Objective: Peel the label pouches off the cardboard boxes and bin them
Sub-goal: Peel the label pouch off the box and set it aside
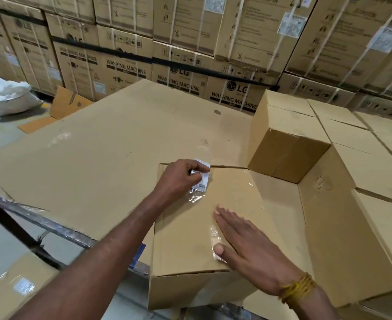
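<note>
Against a wall of stacked washing-machine cartons [130, 72], a person works at a broad flattened cardboard sheet [93, 158] that serves as a bench top. At right an open cardboard box [342, 227] lies with flaps spread, a smaller brown carton [285, 155] sitting inside it at the far end. Nearer, the closed box [190, 250] being stripped is braced by the right hand [248, 245], fingers straight and flat on its lid, seemingly so it stays put against the pull. The left hand [178, 176] pinches the label pouch [202, 179], part lifted, its clear film still clinging to the lid. A white sack [7, 98] slumps on the floor at far left; no bin is visible.
</note>
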Demonstrator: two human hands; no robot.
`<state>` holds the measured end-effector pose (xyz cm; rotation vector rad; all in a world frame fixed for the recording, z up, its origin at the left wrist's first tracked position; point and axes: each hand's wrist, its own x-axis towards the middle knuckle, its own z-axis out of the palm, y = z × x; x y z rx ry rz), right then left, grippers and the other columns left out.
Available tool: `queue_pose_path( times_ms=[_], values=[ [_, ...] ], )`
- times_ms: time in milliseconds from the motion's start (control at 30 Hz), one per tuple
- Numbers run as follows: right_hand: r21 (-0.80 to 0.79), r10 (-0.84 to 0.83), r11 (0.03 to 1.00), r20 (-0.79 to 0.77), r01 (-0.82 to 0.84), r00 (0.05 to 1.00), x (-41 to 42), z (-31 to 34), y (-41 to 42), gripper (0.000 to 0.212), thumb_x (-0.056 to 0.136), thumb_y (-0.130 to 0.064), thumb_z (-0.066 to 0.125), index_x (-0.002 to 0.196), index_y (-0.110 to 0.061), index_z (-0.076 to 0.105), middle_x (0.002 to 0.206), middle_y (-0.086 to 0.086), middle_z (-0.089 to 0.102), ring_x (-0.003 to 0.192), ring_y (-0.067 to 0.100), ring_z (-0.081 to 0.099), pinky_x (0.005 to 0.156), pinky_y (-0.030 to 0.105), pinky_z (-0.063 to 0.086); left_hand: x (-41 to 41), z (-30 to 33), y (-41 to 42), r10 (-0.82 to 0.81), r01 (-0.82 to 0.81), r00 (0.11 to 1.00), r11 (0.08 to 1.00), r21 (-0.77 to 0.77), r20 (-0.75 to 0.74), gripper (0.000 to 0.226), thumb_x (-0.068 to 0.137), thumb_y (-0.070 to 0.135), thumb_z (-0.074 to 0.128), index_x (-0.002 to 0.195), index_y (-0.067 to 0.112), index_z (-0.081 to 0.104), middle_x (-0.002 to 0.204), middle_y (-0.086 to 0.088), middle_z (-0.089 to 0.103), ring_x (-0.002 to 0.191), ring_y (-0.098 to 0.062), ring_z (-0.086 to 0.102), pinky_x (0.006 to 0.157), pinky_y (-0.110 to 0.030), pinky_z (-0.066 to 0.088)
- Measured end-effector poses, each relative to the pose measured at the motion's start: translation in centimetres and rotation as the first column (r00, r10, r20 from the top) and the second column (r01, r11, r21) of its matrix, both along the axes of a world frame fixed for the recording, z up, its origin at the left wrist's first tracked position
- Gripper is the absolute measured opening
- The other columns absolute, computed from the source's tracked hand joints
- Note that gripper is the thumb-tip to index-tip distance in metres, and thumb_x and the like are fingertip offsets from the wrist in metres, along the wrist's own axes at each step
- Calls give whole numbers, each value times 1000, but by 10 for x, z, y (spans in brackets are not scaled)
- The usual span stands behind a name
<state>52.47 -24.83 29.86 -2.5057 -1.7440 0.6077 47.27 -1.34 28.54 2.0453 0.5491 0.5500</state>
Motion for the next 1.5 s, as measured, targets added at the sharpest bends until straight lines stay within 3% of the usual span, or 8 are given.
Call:
queue_pose_path(
  times_ms=[233,500,700,800,933,1200,1400,1500],
  values=[
    [84,-200,977,51,196,978,25,-11,43,87,91,-74,12,159,-24,-6,164,-9,-16,151,7,-12,124,31,-5,3,0,-1,14,-14,1000,1000,3,-13,33,88,5,57,107,22,78,83,18,68,56,11,51,53,-8,34],
    [55,54,997,-21,-53,998,23,-2,16,81,89,-77,6,158,-35,-4,162,-22,-14,149,-2,-12,123,28,-4,1,2,-5,28,-28,1000,1000,4,-12,32,89,4,57,107,19,78,68,25,59,53,12,50,51,-8,33],
    [63,-582,813,126,579,803,102,5,31,85,93,-73,14,159,-21,12,166,13,-3,153,27,-5,124,48,3,0,2,-6,53,-53,999,997,-48,-6,32,88,5,56,106,21,78,63,29,61,50,6,48,49,-9,33],
    [241,-384,899,31,365,923,62,10,35,76,96,-69,19,159,-28,10,166,3,-10,152,19,-11,124,44,-1,0,3,-7,47,-47,999,999,-25,-8,33,88,4,56,106,20,78,60,32,60,50,6,48,50,-10,32],
    [139,15,990,25,-19,1000,20,-5,35,75,95,-71,16,159,-35,2,165,-11,-11,152,9,-11,124,40,-5,-1,3,-7,52,-51,999,998,28,-10,32,89,6,57,106,23,78,65,30,63,54,2,48,53,-14,34],
    [132,-454,889,120,439,883,89,-8,44,83,93,-73,12,159,-23,11,167,7,-1,153,26,-9,123,52,-2,-3,5,-12,71,-71,997,997,38,-2,32,88,7,56,99,28,78,61,23,61,55,-2,46,54,-18,35],
    [160,-47,986,38,40,998,10,-13,32,76,91,-75,10,158,-38,7,166,-6,-7,153,19,-11,122,49,-8,-5,8,-17,62,-62,998,997,46,7,31,89,5,56,98,24,78,60,25,60,55,-1,45,52,-13,33],
    [177,-107,980,63,94,992,34,-15,35,72,95,-72,13,158,-38,8,166,-9,-3,153,18,-5,123,48,-3,-4,8,-18,75,-75,997,996,49,-3,31,88,5,55,96,23,79,54,22,56,52,-3,40,50,-17,31]
  ],
)
